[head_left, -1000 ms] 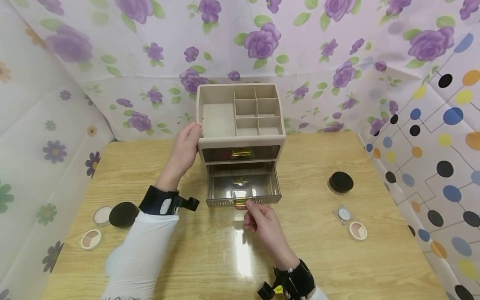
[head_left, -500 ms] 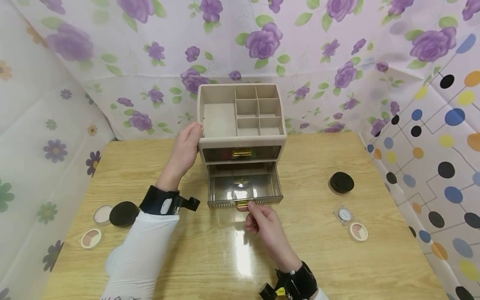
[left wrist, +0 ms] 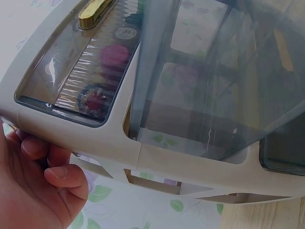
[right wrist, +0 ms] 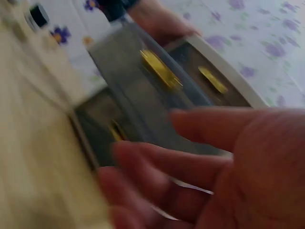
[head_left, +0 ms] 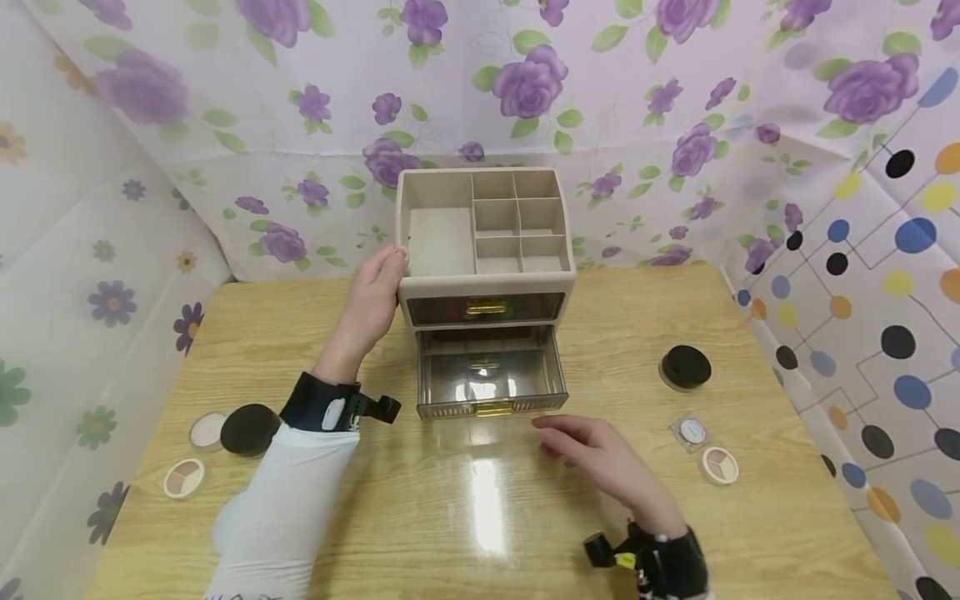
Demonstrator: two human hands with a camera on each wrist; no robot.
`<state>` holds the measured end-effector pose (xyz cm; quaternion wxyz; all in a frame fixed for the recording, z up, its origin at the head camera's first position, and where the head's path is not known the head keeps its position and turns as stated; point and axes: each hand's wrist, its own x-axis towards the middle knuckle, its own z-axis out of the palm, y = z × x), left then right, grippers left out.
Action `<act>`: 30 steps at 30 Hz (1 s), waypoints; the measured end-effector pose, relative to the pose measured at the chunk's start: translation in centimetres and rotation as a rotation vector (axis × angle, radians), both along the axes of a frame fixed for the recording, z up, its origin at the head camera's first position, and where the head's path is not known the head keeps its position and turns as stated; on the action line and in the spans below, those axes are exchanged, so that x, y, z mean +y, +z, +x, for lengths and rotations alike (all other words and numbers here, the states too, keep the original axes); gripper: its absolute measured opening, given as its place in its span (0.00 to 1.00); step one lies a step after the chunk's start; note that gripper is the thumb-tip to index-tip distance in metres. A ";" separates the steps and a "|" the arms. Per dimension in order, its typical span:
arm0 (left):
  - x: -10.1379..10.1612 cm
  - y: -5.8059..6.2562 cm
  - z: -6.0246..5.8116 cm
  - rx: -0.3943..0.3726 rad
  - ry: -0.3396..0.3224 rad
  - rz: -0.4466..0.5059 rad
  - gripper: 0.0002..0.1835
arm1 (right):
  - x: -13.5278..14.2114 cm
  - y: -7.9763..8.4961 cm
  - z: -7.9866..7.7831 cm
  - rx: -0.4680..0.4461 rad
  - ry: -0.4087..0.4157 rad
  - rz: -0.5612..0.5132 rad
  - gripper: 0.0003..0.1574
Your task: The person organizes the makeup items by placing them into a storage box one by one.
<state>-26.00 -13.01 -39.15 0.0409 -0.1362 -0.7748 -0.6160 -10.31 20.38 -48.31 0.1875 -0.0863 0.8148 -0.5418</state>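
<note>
A beige cosmetics organizer [head_left: 487, 285] stands at the back of the table, its top split into compartments. Its middle drawer [head_left: 493, 409], smoky and see-through with a gold handle, is pulled out, and no items show inside. My left hand [head_left: 372, 296] grips the organizer's left side near the top rim; in the left wrist view, the curled fingers [left wrist: 64, 176] lie at the side wall. The upper drawer [left wrist: 81, 76] is closed and has colourful items in it. My right hand [head_left: 596, 454] is off the drawer handle, fingers loosely bent and holding nothing, just right of the drawer front.
To the right lie a black-lidded round jar [head_left: 686, 367], a small clear case [head_left: 690, 432] and a round three-colour palette [head_left: 719, 466]. Left are another palette [head_left: 183, 478], a pale round compact [head_left: 207, 432] and a black lid [head_left: 250, 429]. Patterned cloth surrounds the table.
My right hand has let go of the middle drawer's gold handle and moved right and toward me. The drawer stays pulled out; my left hand keeps its grip.
</note>
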 end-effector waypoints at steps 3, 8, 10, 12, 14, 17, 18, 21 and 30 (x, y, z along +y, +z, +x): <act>0.0 0.0 0.0 0.006 -0.004 0.004 0.23 | 3.1 1.2 -0.8 0.025 0.027 0.094 0.30; 0.0 -0.1 0.0 0.001 -0.014 0.011 0.22 | 7.9 2.7 -3.1 0.108 -0.125 0.286 0.33; 0.0 -0.1 0.1 0.000 -0.013 0.007 0.23 | 9.6 2.7 -4.2 0.161 -0.231 0.372 0.32; 0.0 -0.1 0.1 0.005 -0.010 0.006 0.23 | 11.1 2.4 -5.3 0.212 -0.320 0.434 0.32; 0.0 -0.1 0.0 0.006 -0.005 0.003 0.23 | 12.4 1.8 -6.2 0.233 -0.365 0.484 0.35; 0.0 -0.2 0.0 0.005 0.004 -0.011 0.24 | 14.1 0.8 -7.4 0.228 -0.371 0.564 0.45; 0.0 -0.3 -0.1 0.004 0.007 -0.014 0.24 | 14.5 0.6 -7.7 0.217 -0.360 0.589 0.49; 0.0 -0.4 -0.1 0.002 0.008 -0.019 0.24 | 15.7 -0.1 -8.3 0.180 -0.329 0.635 0.54; -0.2 -0.1 0.0 0.024 0.016 -0.019 0.24 | 16.5 -0.7 -9.3 0.114 -0.230 0.664 0.53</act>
